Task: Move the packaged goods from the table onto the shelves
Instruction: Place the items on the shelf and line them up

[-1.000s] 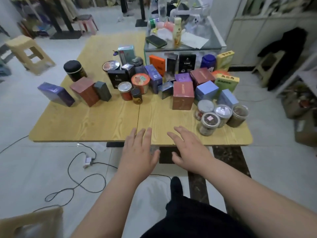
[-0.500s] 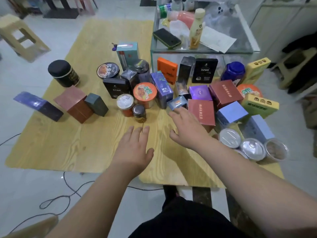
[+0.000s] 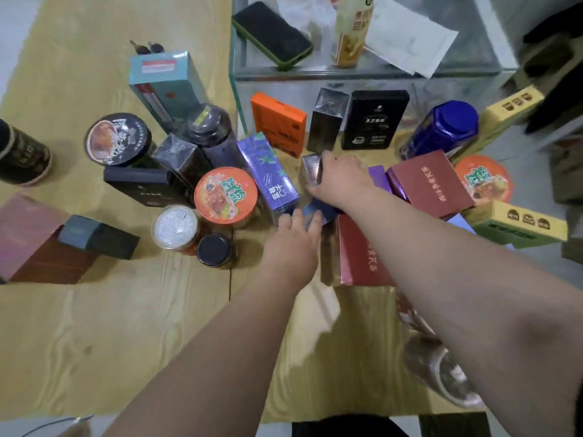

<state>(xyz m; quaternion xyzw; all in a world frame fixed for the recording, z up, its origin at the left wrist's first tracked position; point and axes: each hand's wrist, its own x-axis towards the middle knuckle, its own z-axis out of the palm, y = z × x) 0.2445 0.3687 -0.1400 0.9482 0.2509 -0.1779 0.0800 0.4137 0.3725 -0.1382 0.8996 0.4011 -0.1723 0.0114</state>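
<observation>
Packaged goods (image 3: 225, 197) crowded on counter (image 3: 126, 326), up to its right edge. Right hand (image 3: 342, 181) fingers (image 3: 328, 157) curled around small silvery box (image 3: 310, 168); left hand (image 3: 291, 244) fingers straight, touching small blue box (image 3: 315, 212).

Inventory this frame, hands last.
table: 1, light wood, underneath
glass case: 1, clear, back right
phone: 1, black, on case
bottle: 1, cream, on case
paper: 1, white, on case
teal box: 1, teal, back left
orange box: 1, orange, by case
black boxes: 4, black, by case, centre-left
blue jar: 1, blue, right
yellow boxes: 2, yellow, far right
noodle cups: 3, orange or dark lids, scattered
purple boxes: 2, purple, centre
maroon boxes: 2, maroon, right
canisters: 4, dark or foil-topped, left half
pink box: 1, pink, left edge
grey box: 1, grey, left
left hand: 1, bare, centre
right hand: 1, gripping shiny box
</observation>
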